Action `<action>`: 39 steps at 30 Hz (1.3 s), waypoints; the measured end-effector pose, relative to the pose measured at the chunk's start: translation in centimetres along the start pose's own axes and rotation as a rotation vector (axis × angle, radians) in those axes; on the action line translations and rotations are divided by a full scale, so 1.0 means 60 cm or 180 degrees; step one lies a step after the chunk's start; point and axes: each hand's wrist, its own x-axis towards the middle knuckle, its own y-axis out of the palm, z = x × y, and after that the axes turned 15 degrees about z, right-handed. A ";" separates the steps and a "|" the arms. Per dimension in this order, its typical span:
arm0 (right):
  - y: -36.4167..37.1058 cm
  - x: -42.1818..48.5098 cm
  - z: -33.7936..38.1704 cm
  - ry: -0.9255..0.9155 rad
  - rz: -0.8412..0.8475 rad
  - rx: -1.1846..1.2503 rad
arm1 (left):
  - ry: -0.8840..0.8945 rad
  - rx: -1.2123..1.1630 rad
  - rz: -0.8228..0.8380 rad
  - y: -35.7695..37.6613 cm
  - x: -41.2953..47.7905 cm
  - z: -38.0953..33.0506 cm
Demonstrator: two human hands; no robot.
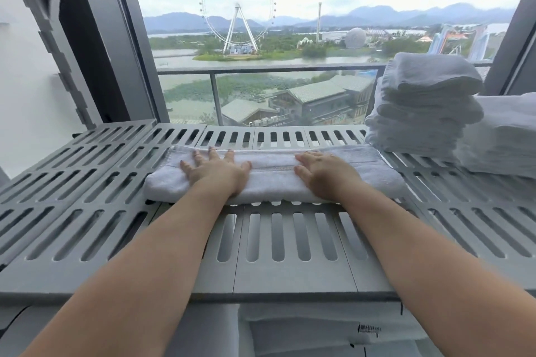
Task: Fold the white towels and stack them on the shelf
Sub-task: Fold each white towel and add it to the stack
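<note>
Presses open palms, left hand (216, 169) and right hand (323, 172), on the soft, light towel (272, 181); probably sags unless lifted under both ends.

Both hands lie flat on a folded white towel (269, 180) on the slotted grey shelf (290, 240): left hand (216, 169), fingers spread; right hand (324, 172) alongside. A stack of folded towels (420, 107) stands at the right.
</note>
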 end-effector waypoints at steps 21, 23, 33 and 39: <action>-0.001 -0.077 -0.111 0.2049 -0.0864 0.0463 | 0.1456 0.0184 -0.0426 0.061 -0.063 -0.105; -0.003 -0.082 -0.116 0.1702 -0.1087 0.0706 | 0.1422 0.0211 -0.0462 0.062 -0.062 -0.108; -0.020 -0.086 -0.117 0.1011 -0.1884 0.3011 | 0.1460 0.0121 -0.0564 0.067 -0.065 -0.105; -0.039 -0.070 -0.117 -0.0110 -0.1049 0.5551 | 0.1715 -0.0480 -0.0909 0.065 -0.072 -0.092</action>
